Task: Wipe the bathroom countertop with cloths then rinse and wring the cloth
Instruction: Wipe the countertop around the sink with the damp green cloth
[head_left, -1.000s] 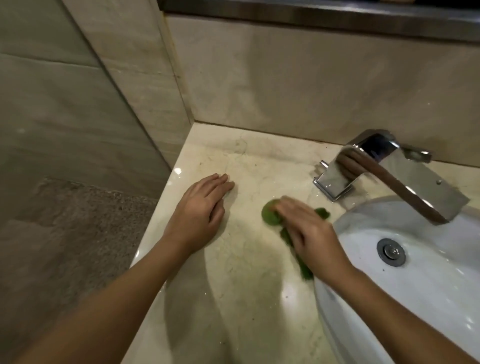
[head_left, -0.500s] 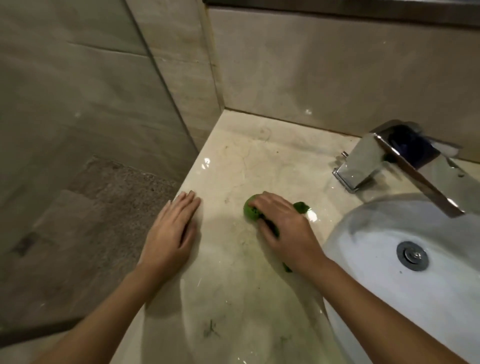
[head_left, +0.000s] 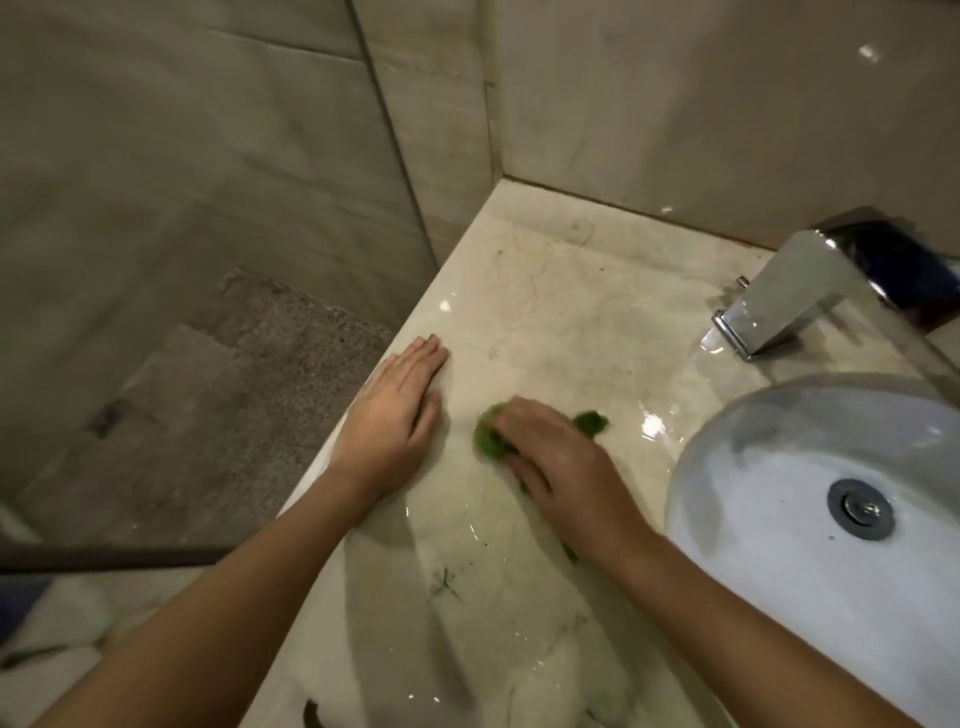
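- Left of the sink basin (head_left: 779, 467), on the wet stone countertop (head_left: 561, 312), lies a green cloth (head_left: 488, 442), almost wholly covered by the right hand (head_left: 563, 470).
- Green shows in three spots: a bunched end past the fingertips on the side away from the basin, a tuft (head_left: 592, 422) on the basin side of the knuckles, and a sliver by the wrist. The cloth's long axis seems to run under the hand from wrist to fingertips, pointing away from the basin and toward the back wall; blur keeps this uncertain.
- Right-hand fingers lie close together over the cloth and press it to the stone.
- Farther from the basin, at the counter's outer edge, the left hand (head_left: 392, 421) rests palm down, fingers straight and pressed together, pointing toward the back wall. It is near the cloth but not touching it.
- Behind the basin stands a chrome faucet (head_left: 789, 291); a metal drain (head_left: 861, 509) sits in the bowl.
- A few green threads (head_left: 445, 582) lie on the counter between the forearms.
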